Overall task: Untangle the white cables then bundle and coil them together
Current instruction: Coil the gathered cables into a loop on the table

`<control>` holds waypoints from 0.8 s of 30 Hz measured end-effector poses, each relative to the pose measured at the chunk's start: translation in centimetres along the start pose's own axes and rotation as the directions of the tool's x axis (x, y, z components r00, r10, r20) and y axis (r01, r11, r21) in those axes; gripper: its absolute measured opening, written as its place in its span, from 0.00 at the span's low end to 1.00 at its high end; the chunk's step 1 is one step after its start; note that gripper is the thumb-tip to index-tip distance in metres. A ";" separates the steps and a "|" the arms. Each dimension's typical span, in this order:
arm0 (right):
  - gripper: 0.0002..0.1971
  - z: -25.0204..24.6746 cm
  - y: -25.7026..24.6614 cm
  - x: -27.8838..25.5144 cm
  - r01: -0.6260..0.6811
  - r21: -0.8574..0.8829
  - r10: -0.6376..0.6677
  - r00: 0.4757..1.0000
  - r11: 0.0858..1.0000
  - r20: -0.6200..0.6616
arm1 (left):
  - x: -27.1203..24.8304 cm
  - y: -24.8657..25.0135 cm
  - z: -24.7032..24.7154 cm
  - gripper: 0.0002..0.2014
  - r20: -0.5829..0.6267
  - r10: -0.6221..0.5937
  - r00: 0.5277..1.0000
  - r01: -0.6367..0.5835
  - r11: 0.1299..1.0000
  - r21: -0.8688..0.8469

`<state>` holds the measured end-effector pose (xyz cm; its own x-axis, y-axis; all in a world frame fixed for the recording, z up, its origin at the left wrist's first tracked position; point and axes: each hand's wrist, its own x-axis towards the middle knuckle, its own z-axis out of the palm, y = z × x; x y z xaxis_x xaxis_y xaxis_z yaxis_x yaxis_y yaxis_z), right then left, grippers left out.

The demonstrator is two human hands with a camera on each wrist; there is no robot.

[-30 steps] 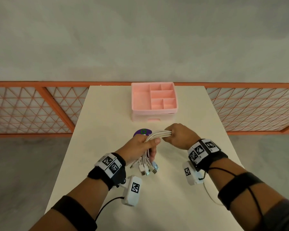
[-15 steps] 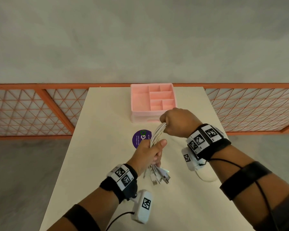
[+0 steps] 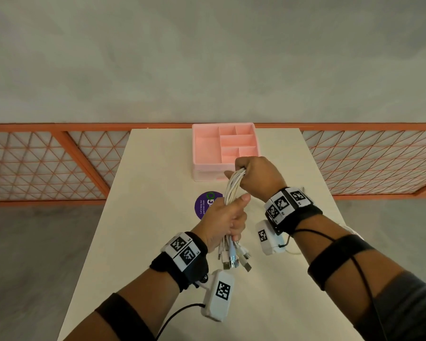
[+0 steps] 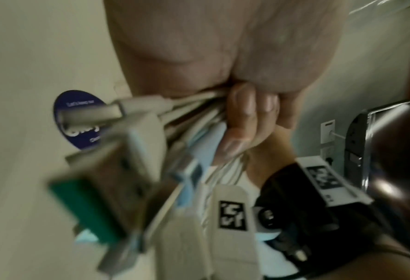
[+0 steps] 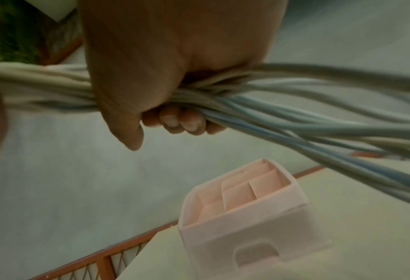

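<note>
Both hands wrapped around the white cables (image 3: 232, 187): left hand (image 3: 223, 221) fisted low on the bundle, thumb pressed against the strands, with the plug ends (image 3: 232, 257) dangling loose just below; right hand (image 3: 256, 175) fisted higher and farther out, fingers (image 5: 175, 121) curled fully round the cords. Bundle held in the air above the table (image 3: 143, 217), stretched fairly straight between the two fists, remaining length trailing off behind the right wrist.

Probably best done by keeping the left grip firm near the plugs as an anchor, letting the right slide along the strands to even them out, then folding back in loops of equal size. Worth watching: slack strands slipping from the fist, plugs snagging one another.

Pale cream table, with a pink compartment organiser (image 3: 225, 148) at the far edge and a round purple sticker (image 3: 203, 204) partly hidden behind the left hand. Beyond, an orange lattice railing (image 3: 47, 166) and a grey concrete floor.
</note>
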<state>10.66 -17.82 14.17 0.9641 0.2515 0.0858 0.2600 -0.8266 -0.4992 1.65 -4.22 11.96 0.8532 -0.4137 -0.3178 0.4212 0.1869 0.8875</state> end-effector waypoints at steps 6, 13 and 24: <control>0.16 2.6 0.1 -0.9 0.004 0.223 -0.020 0.997 0.975 0.069 | 0.0 2.0 -0.4 0.26 0.020 0.152 0.988 -0.144 0.965 -0.221; 0.13 6.1 2.6 -4.4 -0.116 0.232 0.090 0.989 0.966 0.119 | -0.1 3.9 -0.7 0.25 0.069 0.232 0.970 -0.192 0.912 -0.364; 0.12 6.1 -1.5 -4.5 -0.157 0.221 0.115 0.975 0.963 0.192 | 0.8 9.0 -0.6 0.27 -0.185 0.369 0.911 -0.409 0.743 -0.530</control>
<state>5.57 -14.66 9.31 0.9591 0.2465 -0.1391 0.0868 -0.7238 -0.6846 6.28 -2.30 19.49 0.9895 -0.1425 -0.0236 0.1270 0.7801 0.6126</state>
